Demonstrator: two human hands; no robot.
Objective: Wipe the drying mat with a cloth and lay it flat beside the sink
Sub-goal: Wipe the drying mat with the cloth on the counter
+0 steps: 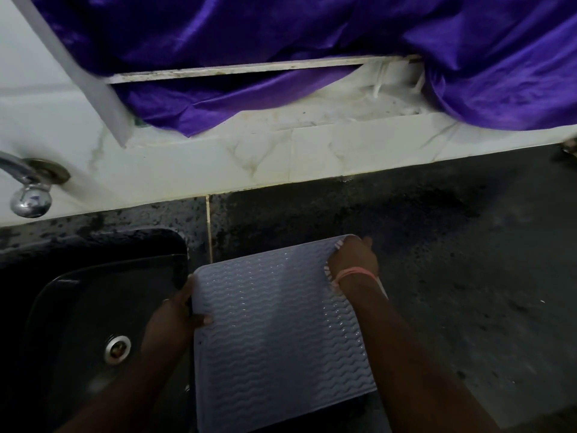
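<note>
- Tap [29, 185]: chrome, at the left edge of the frame, mounted on the pale marbled wall tile above the sink.
- Sink [78, 307]: black basin filling the lower left, with a round metal drain [117, 349] near its middle.
- Left hand [178, 317]: over the sink's right rim, closed on the mat's left edge, thumb on the top face and fingers underneath.
- Mat [278, 332]: pale lilac-grey, roughly square with rounded corners, its top covered in raised wavy ridges that catch small glints of light. It sits in the lower centre of the frame, just right of the sink, over the dark bench. Its near edge is over the bench's front edge; I cannot tell whether it lies fully flat or is partly lifted. No brand, label or writing can be read on it.
- Right hand [352, 260]: at the mat's far right corner, closed over a bit of cloth [338, 245] with pale pink-and-white stripes that peeks out beside the fingers; whether it also grips the mat I cannot tell. A pink band [356, 273] circles the wrist.
- Bench [468, 276]: dark speckled stone, dull and smudged, filling the right half of the frame, with a pale joint line just right of the sink.
- Purple fabric [281, 32]: shiny, draped across the top of the frame over a white ledge.
</note>
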